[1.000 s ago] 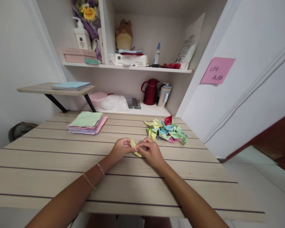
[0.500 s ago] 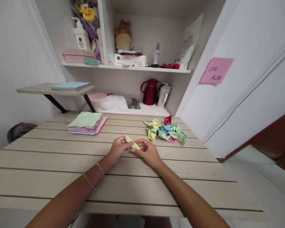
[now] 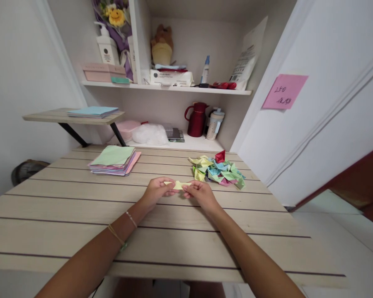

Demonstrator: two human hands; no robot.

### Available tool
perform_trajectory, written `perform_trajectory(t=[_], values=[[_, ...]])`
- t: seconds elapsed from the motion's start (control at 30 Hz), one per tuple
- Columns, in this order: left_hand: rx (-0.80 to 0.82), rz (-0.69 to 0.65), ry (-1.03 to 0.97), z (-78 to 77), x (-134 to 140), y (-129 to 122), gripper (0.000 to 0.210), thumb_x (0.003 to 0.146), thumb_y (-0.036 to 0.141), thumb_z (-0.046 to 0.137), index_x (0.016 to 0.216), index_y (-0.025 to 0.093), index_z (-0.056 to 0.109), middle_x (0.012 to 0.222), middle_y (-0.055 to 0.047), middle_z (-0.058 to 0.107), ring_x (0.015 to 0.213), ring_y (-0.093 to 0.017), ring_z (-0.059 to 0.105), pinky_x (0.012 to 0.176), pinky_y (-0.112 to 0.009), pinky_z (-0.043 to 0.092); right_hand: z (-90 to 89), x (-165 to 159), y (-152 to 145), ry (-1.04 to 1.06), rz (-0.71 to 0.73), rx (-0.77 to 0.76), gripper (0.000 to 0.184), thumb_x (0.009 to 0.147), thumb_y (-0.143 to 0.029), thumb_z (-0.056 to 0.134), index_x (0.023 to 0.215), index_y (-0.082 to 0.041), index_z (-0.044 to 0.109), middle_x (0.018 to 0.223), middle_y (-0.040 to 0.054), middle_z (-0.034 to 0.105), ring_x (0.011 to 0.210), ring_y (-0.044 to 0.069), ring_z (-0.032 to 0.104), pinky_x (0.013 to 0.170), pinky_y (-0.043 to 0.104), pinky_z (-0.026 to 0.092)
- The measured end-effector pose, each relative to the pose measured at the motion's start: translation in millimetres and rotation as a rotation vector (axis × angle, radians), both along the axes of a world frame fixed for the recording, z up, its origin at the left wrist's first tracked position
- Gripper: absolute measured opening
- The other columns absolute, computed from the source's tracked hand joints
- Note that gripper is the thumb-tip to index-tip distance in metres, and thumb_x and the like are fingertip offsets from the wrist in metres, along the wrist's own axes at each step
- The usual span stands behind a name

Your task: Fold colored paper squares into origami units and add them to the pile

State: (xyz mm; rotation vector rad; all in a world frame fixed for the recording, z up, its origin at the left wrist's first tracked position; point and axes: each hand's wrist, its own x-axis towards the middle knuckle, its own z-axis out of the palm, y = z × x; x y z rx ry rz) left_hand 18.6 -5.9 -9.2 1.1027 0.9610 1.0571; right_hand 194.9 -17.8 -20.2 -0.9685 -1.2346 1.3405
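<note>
Between my hands is a small folded yellow paper (image 3: 178, 186), long and pointed at its ends, with a little peak in the middle. My left hand (image 3: 158, 190) pinches its left part between thumb and fingers. On the other side, my right hand (image 3: 201, 194) grips the right part, thumb in front. Both hands are just above the desk. Beyond my right hand lies a pile of folded paper boats (image 3: 219, 170) in yellow, blue, green, pink and red. A stack of coloured paper sheets (image 3: 114, 159), light green on top, sits to the left.
A small raised shelf (image 3: 46, 115) with blue paper (image 3: 93, 111) stands at the back left of the slatted desk (image 3: 161, 244). Behind, the cabinet holds a red jug (image 3: 196, 120) and a tumbler (image 3: 215, 125). A pink note (image 3: 285, 92) sticks to the right wall.
The yellow paper has turned from slanting to nearly level and looks spread wider. My right hand has shifted slightly right and now grips its right end.
</note>
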Motion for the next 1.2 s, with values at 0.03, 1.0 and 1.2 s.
perform_trajectory(t=[0.03,1.0,1.2], values=[[0.003,0.002,-0.005,0.1,0,0,0.035,0.059,0.03,0.075,0.084,0.01,0.061,0.071,-0.007,0.069,0.064,-0.016,0.067,0.061,-0.023,0.053,0.3,0,0,-0.014,0.001,0.009,0.032,0.06,-0.041,0.073,0.072,-0.013,0.064,0.057,0.003,0.065,0.051,0.012,0.059,0.051,0.023,0.046],[0.075,-0.007,0.018,-1.5,-3,7,0.04,0.067,0.04,0.066,0.095,0.012,0.063,0.108,-0.013,0.063,0.086,-0.02,0.064,0.076,-0.031,0.052,2.8,11,1,-0.33,-0.348,0.203,0.033,0.068,-0.046,0.061,0.069,-0.014,0.067,0.057,0.0049,0.065,0.051,0.016,0.059,0.05,0.025,0.046],[0.154,0.145,0.053,-1.2,-17,17,0.04,0.068,0.045,0.062,0.091,0.012,0.063,0.106,-0.015,0.063,0.081,-0.019,0.065,0.07,-0.029,0.051,10.2,49,14,-0.361,-0.664,0.195,0.038,0.065,-0.05,0.062,0.067,-0.012,0.066,0.056,0.0067,0.066,0.049,0.017,0.059,0.049,0.027,0.046]])
